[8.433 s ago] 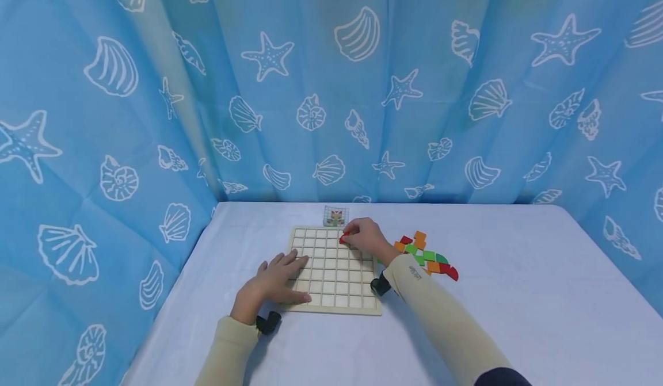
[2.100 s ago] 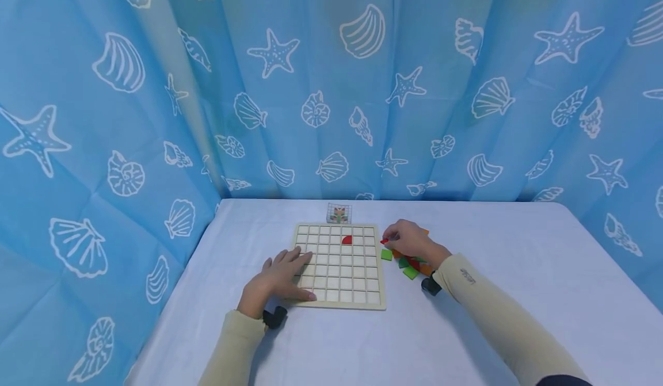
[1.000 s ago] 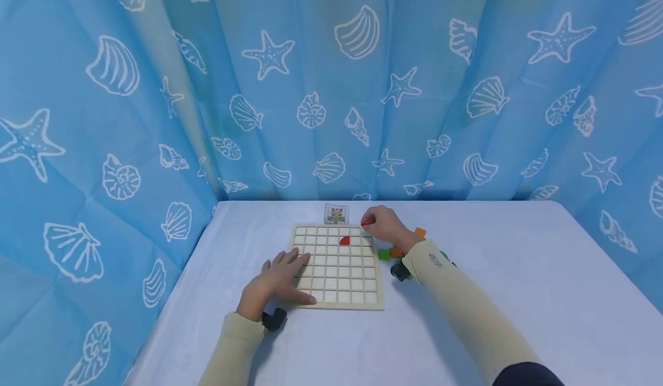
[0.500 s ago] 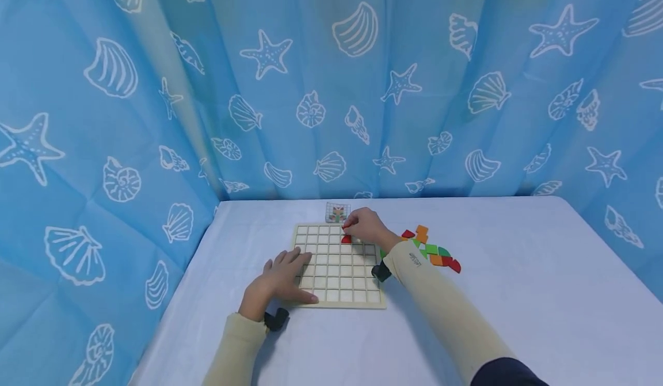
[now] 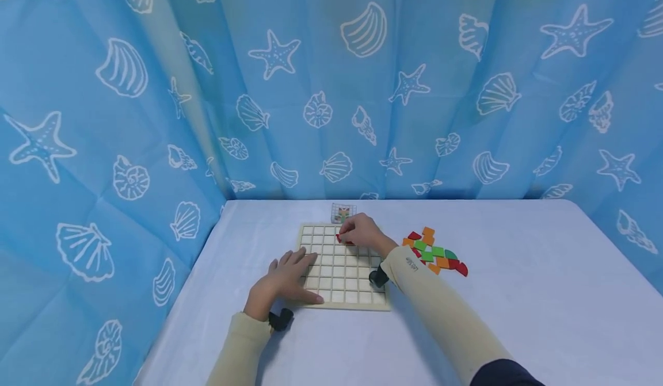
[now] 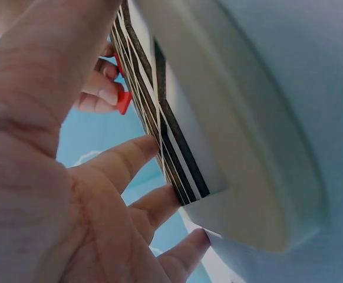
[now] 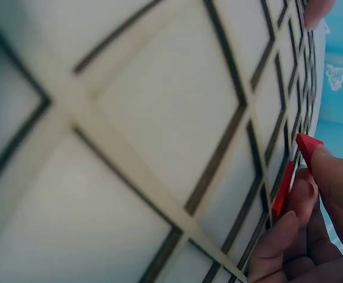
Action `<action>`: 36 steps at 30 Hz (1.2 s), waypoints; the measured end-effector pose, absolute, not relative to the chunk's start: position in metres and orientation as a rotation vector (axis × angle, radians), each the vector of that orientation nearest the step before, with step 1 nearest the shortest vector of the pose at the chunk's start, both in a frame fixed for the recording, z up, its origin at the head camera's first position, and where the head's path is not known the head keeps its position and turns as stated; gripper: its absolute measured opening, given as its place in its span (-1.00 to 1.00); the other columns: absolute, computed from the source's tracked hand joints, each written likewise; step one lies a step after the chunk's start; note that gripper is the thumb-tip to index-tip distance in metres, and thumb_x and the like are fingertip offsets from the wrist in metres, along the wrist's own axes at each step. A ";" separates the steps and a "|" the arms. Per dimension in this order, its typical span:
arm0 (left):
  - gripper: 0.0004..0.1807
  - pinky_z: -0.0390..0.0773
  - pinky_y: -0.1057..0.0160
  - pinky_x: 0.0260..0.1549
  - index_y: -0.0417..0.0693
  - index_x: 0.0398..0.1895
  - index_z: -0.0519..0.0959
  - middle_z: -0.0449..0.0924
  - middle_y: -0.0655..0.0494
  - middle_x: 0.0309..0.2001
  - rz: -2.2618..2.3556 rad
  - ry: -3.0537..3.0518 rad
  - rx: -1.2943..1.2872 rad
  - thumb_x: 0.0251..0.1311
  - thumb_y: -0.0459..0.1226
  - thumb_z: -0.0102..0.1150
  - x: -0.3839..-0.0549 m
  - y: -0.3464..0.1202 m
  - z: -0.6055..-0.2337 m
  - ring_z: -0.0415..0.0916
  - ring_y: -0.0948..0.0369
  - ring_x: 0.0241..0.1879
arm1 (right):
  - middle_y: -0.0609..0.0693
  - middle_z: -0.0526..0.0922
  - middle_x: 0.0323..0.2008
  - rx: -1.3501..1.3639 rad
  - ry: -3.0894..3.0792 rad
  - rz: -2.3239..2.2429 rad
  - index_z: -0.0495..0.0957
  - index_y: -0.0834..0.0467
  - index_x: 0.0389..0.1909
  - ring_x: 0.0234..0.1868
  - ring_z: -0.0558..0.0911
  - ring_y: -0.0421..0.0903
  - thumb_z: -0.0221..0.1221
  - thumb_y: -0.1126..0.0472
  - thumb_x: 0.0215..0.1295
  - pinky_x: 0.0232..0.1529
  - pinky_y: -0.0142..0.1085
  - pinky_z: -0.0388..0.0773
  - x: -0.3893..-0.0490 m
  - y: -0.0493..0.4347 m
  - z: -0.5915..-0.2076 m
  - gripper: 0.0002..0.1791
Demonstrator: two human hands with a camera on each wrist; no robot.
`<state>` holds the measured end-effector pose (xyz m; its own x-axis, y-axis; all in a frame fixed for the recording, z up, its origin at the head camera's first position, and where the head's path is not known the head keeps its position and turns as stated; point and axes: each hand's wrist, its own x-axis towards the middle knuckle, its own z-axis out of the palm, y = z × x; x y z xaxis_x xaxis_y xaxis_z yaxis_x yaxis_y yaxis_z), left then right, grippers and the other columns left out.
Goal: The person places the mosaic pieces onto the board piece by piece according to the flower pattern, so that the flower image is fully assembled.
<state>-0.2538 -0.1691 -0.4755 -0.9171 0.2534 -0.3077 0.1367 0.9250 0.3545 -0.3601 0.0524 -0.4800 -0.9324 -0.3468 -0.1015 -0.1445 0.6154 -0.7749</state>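
A pale wooden grid board (image 5: 344, 306) lies on the white-covered table. My left hand (image 5: 286, 279) rests on its left edge with fingers spread. Over the upper part of the board, my right hand (image 5: 364, 232) pinches a small red tile (image 7: 308, 147) between thumb and fingertip; the left wrist view shows that red tile (image 6: 124, 102) from below the hand. Another red tile, a quarter-round one (image 7: 282, 188), sits in a cell close beside it, mostly covered by my right hand in the head view.
Right of the board lies a loose cluster of orange, red and green tiles, among them a green tile (image 5: 438, 252) and an orange tile (image 5: 427, 232). A small picture card (image 5: 343, 212) stands behind the board. A blue shell-patterned curtain (image 5: 311, 144) hangs behind the table.
The quarter-round red tile went into the grid. My right hand then took another red tile from the cluster and carried it left over the board. My left hand stays in place.
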 end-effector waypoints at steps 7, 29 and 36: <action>0.18 -0.12 -0.36 0.43 0.21 0.54 0.14 -0.04 -0.02 0.59 0.453 2.733 0.287 -0.20 0.28 0.48 -0.255 -0.169 -0.477 -0.17 -0.16 0.56 | 0.01 0.71 -0.36 -0.420 2.636 -1.165 0.68 0.16 -0.30 -0.38 0.61 -0.14 0.24 0.27 0.32 -0.33 -0.30 0.58 -0.359 0.049 -0.483 -0.93; 0.19 -0.12 -0.36 0.44 0.22 0.53 0.16 -0.02 -0.01 0.58 0.456 2.744 0.281 -0.22 0.28 0.48 -0.255 -0.169 -0.478 -0.16 -0.16 0.56 | -0.07 0.69 -0.33 -0.511 2.701 -1.070 0.70 0.07 -0.25 -0.32 0.59 -0.18 0.34 0.16 0.25 -0.22 -0.24 0.57 -0.359 0.050 -0.489 -0.90; 0.18 -0.13 -0.34 0.45 0.22 0.54 0.15 -0.03 -0.01 0.59 0.451 2.743 0.279 -0.20 0.29 0.47 -0.254 -0.169 -0.478 -0.17 -0.15 0.56 | -0.07 0.67 -0.35 -0.513 2.728 -1.057 0.70 0.07 -0.25 -0.34 0.58 -0.19 0.33 0.19 0.26 -0.21 -0.23 0.57 -0.357 0.049 -0.489 -0.91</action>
